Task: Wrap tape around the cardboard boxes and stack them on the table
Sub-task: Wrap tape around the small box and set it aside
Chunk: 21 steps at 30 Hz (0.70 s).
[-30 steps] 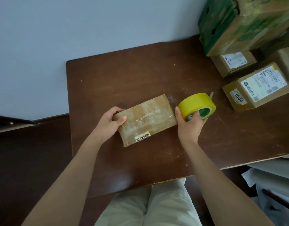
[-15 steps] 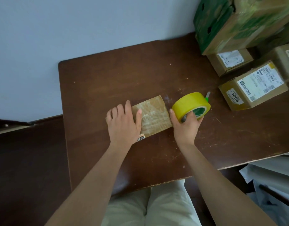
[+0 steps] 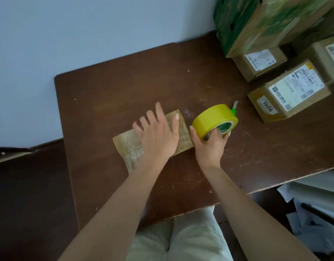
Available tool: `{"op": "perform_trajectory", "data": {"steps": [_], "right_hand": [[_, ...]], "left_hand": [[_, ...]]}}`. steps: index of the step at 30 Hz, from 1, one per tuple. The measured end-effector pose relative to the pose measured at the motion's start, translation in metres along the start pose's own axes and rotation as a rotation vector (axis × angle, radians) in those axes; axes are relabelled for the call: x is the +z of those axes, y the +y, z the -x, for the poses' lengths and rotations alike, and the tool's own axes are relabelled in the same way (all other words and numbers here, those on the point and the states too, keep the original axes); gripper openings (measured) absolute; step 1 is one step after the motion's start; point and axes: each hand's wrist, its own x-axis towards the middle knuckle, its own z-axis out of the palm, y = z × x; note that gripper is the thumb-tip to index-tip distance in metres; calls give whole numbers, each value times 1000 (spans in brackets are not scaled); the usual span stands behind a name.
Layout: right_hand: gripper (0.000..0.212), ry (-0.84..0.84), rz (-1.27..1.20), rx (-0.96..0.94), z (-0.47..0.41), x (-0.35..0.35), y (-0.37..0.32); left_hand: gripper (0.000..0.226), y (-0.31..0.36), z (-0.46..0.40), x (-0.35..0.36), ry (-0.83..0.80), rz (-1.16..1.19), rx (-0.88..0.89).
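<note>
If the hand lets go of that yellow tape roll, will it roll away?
Probably. The yellow tape roll is round and stands tilted on its edge, steadied only by the right hand. It would likely roll or flop flat on the table. It looks stiff, keeping its ring shape in the grip.

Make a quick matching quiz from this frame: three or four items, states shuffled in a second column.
Column one:
1. tape roll
2. flat box
3. box marked 1006
4. green-printed box

Column two:
a. stacked on a smaller box
b. gripped by the right hand
c. pressed under the left hand
d. untouched, alone on the table

Pairs: 1-b, 2-c, 3-d, 4-a
</note>
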Motion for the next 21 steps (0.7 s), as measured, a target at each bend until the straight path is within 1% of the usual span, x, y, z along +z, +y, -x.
{"op": "perform_trajectory", "data": {"steps": [3, 6, 9, 11, 12, 14, 16, 18, 19, 20, 21], "right_hand": [[52, -11, 9, -2, -1, 1, 1], [51, -12, 21, -16, 1, -1, 1], [44, -37, 24, -11, 0, -2, 0], [30, -59, 10, 0, 0, -2, 1], [26, -56, 12, -4, 0, -3, 1], [27, -69, 5, -12, 1, -5, 0], [35, -105, -25, 41, -2, -7, -6], [40, -146, -125, 99, -8, -16, -13], [37, -157, -233, 130, -9, -22, -18], [30, -176, -362, 163, -9, -29, -25], [19, -197, -502, 185, -8, -35, -32]], "left_hand": [[63, 12, -2, 7, 43, 17, 24], [64, 13, -2, 8, 23, 2, 9], [61, 34, -7, 7, 47, 51, -36], [53, 45, -9, 11, 67, 72, -57], [48, 47, -10, 12, 61, 83, -70], [38, 44, -11, 12, 29, 109, -82], [29, 41, -14, 9, 10, 161, -88], [24, 39, -18, 2, -14, 241, -111], [23, 37, -21, -3, -11, 289, -127], [23, 35, -24, -10, 9, 352, -145], [22, 32, -28, -18, 37, 429, -160]]}}
